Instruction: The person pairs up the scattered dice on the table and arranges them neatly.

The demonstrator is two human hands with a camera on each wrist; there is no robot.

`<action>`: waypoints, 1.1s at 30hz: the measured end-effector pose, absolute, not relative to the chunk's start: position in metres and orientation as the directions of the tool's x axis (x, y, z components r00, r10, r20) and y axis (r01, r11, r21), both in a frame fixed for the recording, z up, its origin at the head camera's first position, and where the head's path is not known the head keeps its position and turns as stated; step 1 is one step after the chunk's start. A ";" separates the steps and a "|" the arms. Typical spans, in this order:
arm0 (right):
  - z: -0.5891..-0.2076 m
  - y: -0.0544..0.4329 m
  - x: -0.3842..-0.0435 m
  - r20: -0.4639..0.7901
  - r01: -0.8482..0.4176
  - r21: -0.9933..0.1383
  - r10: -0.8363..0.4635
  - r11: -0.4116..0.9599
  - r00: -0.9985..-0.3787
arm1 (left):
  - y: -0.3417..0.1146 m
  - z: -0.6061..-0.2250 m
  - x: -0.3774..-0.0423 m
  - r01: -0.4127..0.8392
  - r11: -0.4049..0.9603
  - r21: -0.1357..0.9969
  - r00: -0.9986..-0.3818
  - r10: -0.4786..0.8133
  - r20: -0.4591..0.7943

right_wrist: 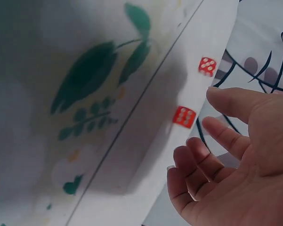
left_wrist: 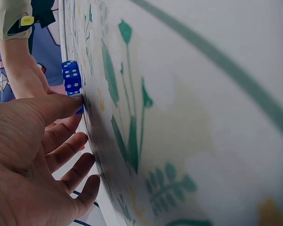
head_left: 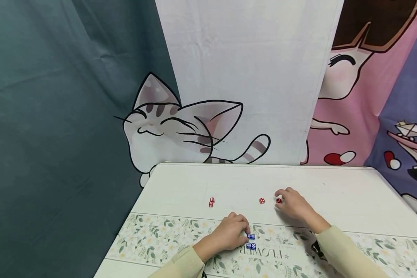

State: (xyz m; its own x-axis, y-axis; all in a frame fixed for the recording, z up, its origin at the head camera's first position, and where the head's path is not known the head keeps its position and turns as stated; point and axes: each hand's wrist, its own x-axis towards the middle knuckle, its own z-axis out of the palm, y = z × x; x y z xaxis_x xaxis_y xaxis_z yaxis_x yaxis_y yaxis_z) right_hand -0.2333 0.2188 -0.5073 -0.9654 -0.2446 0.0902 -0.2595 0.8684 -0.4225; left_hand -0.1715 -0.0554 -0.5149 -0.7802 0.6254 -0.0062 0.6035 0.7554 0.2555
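My left hand (head_left: 229, 231) rests at the blue dice, with thumb and index finger pinching a blue die (head_left: 249, 236) of the back pair. In the left wrist view, the thumb partly covers that die, and another blue die (left_wrist: 71, 76) shows beyond it. A front pair of blue dice (head_left: 251, 246) lies just nearer me. Farther right and back, my right hand (head_left: 295, 204) hovers with fingers spread around a red die (head_left: 278, 200). Its thumb and fingers stand apart from this die (right_wrist: 184, 117) in the right wrist view. A second red die (head_left: 262, 200) lies left of it.
Two more red dice (head_left: 211, 202) sit together at the back left of the white table (head_left: 180, 181). A floral band with lettering crosses the table. Behind the far edge hangs a curtain (head_left: 250, 77) with a cartoon cat.
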 end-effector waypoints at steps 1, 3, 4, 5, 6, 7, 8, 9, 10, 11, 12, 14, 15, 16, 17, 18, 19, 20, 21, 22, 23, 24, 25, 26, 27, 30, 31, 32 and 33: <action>-0.508 0.220 -0.234 0.084 -0.250 -0.426 -0.238 0.869 -0.968 | -0.056 -0.515 -0.172 0.604 0.755 0.255 -0.780 0.626 -0.007; -0.510 0.221 -0.234 0.075 -0.238 -0.431 -0.228 0.870 -0.971 | -0.056 -0.516 -0.172 0.605 0.755 0.254 -0.779 0.627 -0.008; -0.511 0.222 -0.235 0.072 -0.232 -0.433 -0.223 0.871 -0.972 | -0.056 -0.516 -0.172 0.605 0.755 0.254 -0.779 0.627 -0.008; -0.513 0.223 -0.235 0.069 -0.229 -0.435 -0.221 0.871 -0.973 | -0.056 -0.516 -0.172 0.604 0.755 0.255 -0.779 0.627 -0.008; -0.514 0.224 -0.236 0.066 -0.228 -0.436 -0.221 0.871 -0.973 | -0.056 -0.516 -0.172 0.604 0.755 0.255 -0.780 0.626 -0.008; -0.515 0.225 -0.236 0.062 -0.226 -0.437 -0.222 0.871 -0.973 | -0.056 -0.515 -0.172 0.603 0.756 0.256 -0.780 0.626 -0.009; -0.516 0.225 -0.237 0.060 -0.225 -0.438 -0.221 0.870 -0.973 | -0.056 -0.515 -0.172 0.602 0.756 0.256 -0.781 0.625 -0.008; -0.517 0.226 -0.237 0.057 -0.223 -0.438 -0.221 0.871 -0.974 | -0.056 -0.515 -0.171 0.601 0.756 0.258 -0.781 0.624 -0.008; -0.518 0.227 -0.238 0.053 -0.221 -0.438 -0.220 0.871 -0.974 | -0.056 -0.515 -0.171 0.601 0.757 0.258 -0.782 0.624 -0.008; -0.518 0.227 -0.238 0.051 -0.220 -0.438 -0.220 0.872 -0.974 | -0.056 -0.515 -0.171 0.600 0.757 0.259 -0.782 0.623 -0.009; -0.519 0.228 -0.238 0.051 -0.221 -0.437 -0.221 0.872 -0.974 | -0.056 -0.515 -0.171 0.601 0.756 0.259 -0.782 0.624 -0.008; -0.520 0.229 -0.239 0.050 -0.221 -0.435 -0.222 0.873 -0.974 | -0.056 -0.515 -0.171 0.602 0.755 0.260 -0.781 0.625 -0.007; -0.521 0.229 -0.240 0.049 -0.221 -0.434 -0.222 0.873 -0.974 | -0.056 -0.515 -0.171 0.603 0.755 0.259 -0.780 0.626 -0.007; -0.521 0.229 -0.240 0.048 -0.220 -0.433 -0.221 0.874 -0.974 | -0.056 -0.515 -0.171 0.604 0.754 0.259 -0.779 0.627 -0.007; -0.521 0.229 -0.240 0.046 -0.220 -0.432 -0.222 0.875 -0.974 | -0.056 -0.515 -0.171 0.605 0.753 0.258 -0.778 0.628 -0.006; -0.521 0.229 -0.240 0.045 -0.219 -0.432 -0.222 0.875 -0.974 | -0.056 -0.516 -0.171 0.606 0.753 0.257 -0.778 0.628 -0.006; -0.521 0.229 -0.241 0.044 -0.219 -0.431 -0.222 0.876 -0.974 | -0.056 -0.516 -0.171 0.607 0.753 0.256 -0.778 0.628 -0.005; -0.520 0.229 -0.241 0.043 -0.218 -0.428 -0.221 0.877 -0.974 | -0.056 -0.516 -0.172 0.607 0.753 0.254 -0.778 0.628 -0.004; -0.520 0.229 -0.241 0.043 -0.219 -0.427 -0.222 0.877 -0.974 | -0.056 -0.516 -0.172 0.607 0.753 0.253 -0.778 0.628 -0.003; -0.520 0.229 -0.241 0.042 -0.219 -0.425 -0.223 0.878 -0.974 | -0.056 -0.517 -0.172 0.607 0.753 0.252 -0.778 0.628 -0.002; -0.519 0.229 -0.240 0.044 -0.223 -0.424 -0.226 0.878 -0.973 | -0.056 -0.517 -0.172 0.607 0.754 0.251 -0.779 0.627 -0.002; -0.519 0.228 -0.240 0.046 -0.224 -0.421 -0.226 0.879 -0.973 | -0.055 -0.517 -0.172 0.607 0.754 0.250 -0.779 0.627 -0.002; -0.519 0.228 -0.239 0.047 -0.227 -0.418 -0.229 0.880 -0.972 | -0.055 -0.517 -0.172 0.607 0.754 0.250 -0.779 0.628 -0.001; -0.519 0.227 -0.239 0.047 -0.228 -0.415 -0.229 0.881 -0.972 | -0.055 -0.518 -0.172 0.607 0.754 0.250 -0.778 0.628 -0.002; -0.519 0.227 -0.238 0.048 -0.230 -0.414 -0.231 0.881 -0.972 | -0.055 -0.517 -0.172 0.607 0.754 0.252 -0.778 0.628 -0.004; -0.519 0.223 -0.236 0.053 -0.240 -0.409 -0.240 0.880 -0.969 | -0.056 -0.517 -0.172 0.606 0.752 0.258 -0.777 0.629 -0.009; -0.519 0.222 -0.235 0.054 -0.244 -0.408 -0.244 0.880 -0.968 | -0.056 -0.516 -0.172 0.606 0.752 0.260 -0.777 0.630 -0.009; -0.519 0.220 -0.234 0.056 -0.246 -0.407 -0.245 0.880 -0.968 | -0.056 -0.516 -0.172 0.605 0.752 0.262 -0.777 0.629 -0.012; -0.519 0.219 -0.233 0.059 -0.252 -0.405 -0.250 0.879 -0.966 | -0.056 -0.515 -0.172 0.604 0.751 0.264 -0.777 0.629 -0.013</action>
